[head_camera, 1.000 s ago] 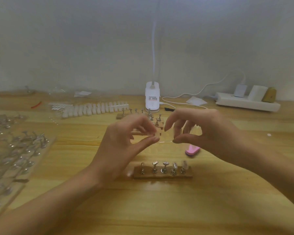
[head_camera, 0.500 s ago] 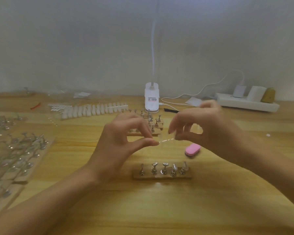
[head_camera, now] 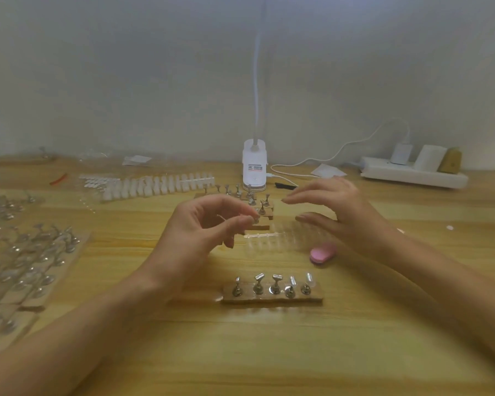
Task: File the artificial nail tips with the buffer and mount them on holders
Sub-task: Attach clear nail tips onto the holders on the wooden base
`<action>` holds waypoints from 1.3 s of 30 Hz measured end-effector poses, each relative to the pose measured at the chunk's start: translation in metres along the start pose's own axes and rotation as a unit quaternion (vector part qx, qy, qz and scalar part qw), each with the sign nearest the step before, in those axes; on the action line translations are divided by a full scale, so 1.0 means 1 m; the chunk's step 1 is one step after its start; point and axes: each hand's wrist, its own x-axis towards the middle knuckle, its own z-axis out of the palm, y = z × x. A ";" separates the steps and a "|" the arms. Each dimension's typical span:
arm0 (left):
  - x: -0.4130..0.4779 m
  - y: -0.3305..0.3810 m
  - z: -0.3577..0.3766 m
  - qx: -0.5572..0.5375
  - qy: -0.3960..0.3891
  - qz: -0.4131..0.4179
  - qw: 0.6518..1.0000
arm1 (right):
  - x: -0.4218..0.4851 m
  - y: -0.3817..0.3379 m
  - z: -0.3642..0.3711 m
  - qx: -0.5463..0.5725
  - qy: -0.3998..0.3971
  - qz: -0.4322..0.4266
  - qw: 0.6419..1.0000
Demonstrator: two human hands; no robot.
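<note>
Left thumb and forefinger are pressed together, pinching a thin clear piece [head_camera: 226,219], most likely a nail tip with a sliver of sprue poking out behind; it's too small and see-through to tell how much the fingers actually hold. The left hand [head_camera: 209,235] holds it in the air above the table [head_camera: 269,352]. The right hand [head_camera: 343,215] hovers alongside, fingers spread and relaxed, holding nothing, just above the clear strip of nail tips [head_camera: 272,237] lying flat on the wood. The pink buffer [head_camera: 323,252] sits untouched near that strip's right end. Closer in, the wooden holder bar [head_camera: 272,297] shows five metal stands: the two rightmost carry mounted tips [head_camera: 309,278], three look bare.

Here's the danger: that pinch is tiny, and a slick tip can ping out under buffer pressure and vanish against pale wood. Reaching for the buffer, the right hand could nudge the loose strip. Pressing a tip onto a stand off-centre may tip the stand or knock its mounted neighbour
</note>
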 end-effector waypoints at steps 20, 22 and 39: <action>-0.014 0.012 0.015 0.029 -0.049 0.016 0.998 | -0.015 -0.057 -0.016 0.294 0.063 0.001 0.954; -0.019 0.006 0.012 0.104 -0.091 0.007 0.990 | -0.017 -0.048 -0.020 0.290 0.035 0.018 0.956; -0.033 -0.011 0.016 0.132 -0.060 -0.016 0.989 | -0.029 -0.028 -0.030 0.307 -0.244 0.180 0.902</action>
